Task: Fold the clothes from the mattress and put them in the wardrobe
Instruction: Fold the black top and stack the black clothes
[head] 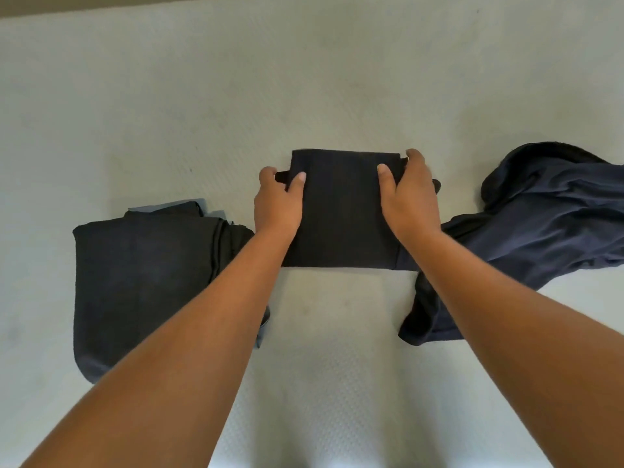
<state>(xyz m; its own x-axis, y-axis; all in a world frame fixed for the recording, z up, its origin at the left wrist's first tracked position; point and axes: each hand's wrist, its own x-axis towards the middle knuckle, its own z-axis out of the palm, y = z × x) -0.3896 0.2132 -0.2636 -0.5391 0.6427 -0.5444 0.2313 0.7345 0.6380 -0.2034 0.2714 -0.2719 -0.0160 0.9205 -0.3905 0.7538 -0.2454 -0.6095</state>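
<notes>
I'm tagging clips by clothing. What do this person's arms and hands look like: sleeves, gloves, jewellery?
The left forearm and right forearm are bare down to the frame's bottom edge, with no sleeve in view. The left hand and right hand are ungloved; no watch, bracelet or ring shows on the visible sides.

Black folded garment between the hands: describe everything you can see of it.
The black garment is folded into a neat, flat rectangle of matte, soft-looking fabric, lying on the pale mattress. Small flaps stick out at both upper sides. The left hand and right hand grip its side edges, thumbs on top. Its right lower corner meets a crumpled navy garment.
</notes>
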